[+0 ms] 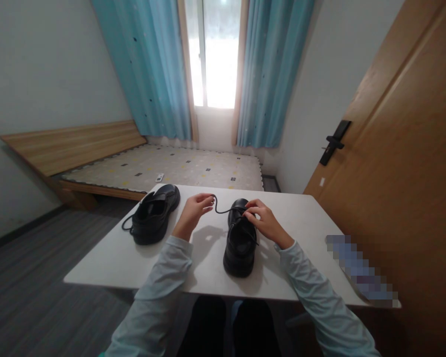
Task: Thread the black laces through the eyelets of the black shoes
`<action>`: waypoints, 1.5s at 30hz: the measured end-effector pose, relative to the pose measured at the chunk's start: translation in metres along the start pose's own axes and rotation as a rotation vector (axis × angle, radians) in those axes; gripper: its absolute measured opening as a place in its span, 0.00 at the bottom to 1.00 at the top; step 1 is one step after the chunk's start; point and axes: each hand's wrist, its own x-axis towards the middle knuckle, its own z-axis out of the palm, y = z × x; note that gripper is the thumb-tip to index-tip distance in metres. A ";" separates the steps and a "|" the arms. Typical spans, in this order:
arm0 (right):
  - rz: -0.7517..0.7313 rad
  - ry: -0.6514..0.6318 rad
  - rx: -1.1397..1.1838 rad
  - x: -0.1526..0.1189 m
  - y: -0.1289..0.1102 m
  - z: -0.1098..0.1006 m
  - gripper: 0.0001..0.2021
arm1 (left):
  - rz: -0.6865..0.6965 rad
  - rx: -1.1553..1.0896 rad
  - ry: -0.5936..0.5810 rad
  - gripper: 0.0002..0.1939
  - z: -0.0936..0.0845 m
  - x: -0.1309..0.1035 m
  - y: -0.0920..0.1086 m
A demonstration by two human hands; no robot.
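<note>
On the white tabletop [282, 272] stand 2 black shoes. The right-hand shoe [240, 250] sits upright near the middle, its toe pointing away from the person and its heel towards the near edge. The left hand [195, 210] is to the left of this shoe, raised above the tabletop, with thumb and fingertips pinched together on the end of a black lace [221, 212] that curves across to the shoe. The right hand [263, 219] is at the laced front of the same shoe, its fingers bent and nearly closed on the lacing; whether they grip a lace there, I cannot tell. The other shoe [152, 215] rests near the left edge of the tabletop, well apart from the first, with a loop of its lace hanging out at the side. A pixelated flat item [360, 270] lies along the right edge.
</note>
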 end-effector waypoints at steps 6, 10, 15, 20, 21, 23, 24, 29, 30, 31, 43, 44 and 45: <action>0.030 -0.050 -0.020 -0.001 0.001 0.001 0.11 | -0.128 -0.002 -0.278 0.22 0.015 -0.009 -0.005; 0.002 -0.068 -0.035 -0.001 0.000 0.003 0.10 | -0.147 0.021 -0.328 0.22 0.021 -0.014 -0.006; -0.009 -0.070 -0.042 -0.002 0.000 0.005 0.10 | -0.129 0.081 -0.326 0.21 0.022 -0.016 -0.004; -0.009 -0.082 -0.064 -0.002 -0.001 0.005 0.09 | -0.043 0.183 -0.204 0.16 0.015 -0.015 0.005; -0.007 -0.085 -0.067 -0.002 -0.001 0.005 0.09 | 0.013 0.213 -0.149 0.15 0.013 -0.013 0.006; -0.005 -0.089 -0.069 -0.003 -0.002 0.005 0.09 | 0.150 0.255 -0.024 0.14 0.009 -0.010 0.007; -0.006 -0.089 -0.069 -0.003 -0.002 0.006 0.09 | 0.212 0.268 0.042 0.13 0.007 -0.008 0.007; -0.004 -0.091 -0.068 -0.003 -0.001 0.007 0.09 | 0.285 0.457 0.307 0.10 -0.001 -0.003 0.000; -0.002 -0.091 -0.069 -0.003 -0.001 0.007 0.09 | 0.261 0.526 0.328 0.08 -0.002 -0.003 0.000; 0.001 -0.092 -0.071 -0.003 -0.001 0.007 0.09 | 0.225 0.595 0.334 0.06 -0.003 -0.003 -0.001; -0.021 -0.086 -0.082 -0.005 0.002 0.008 0.11 | -0.269 0.175 -0.343 0.18 0.013 -0.016 0.005; -0.021 -0.086 -0.081 -0.004 0.002 0.008 0.11 | -0.265 0.155 -0.345 0.20 0.015 -0.016 0.003; -0.021 -0.089 -0.081 -0.004 0.002 0.008 0.11 | -0.253 0.145 -0.343 0.21 0.017 -0.015 0.001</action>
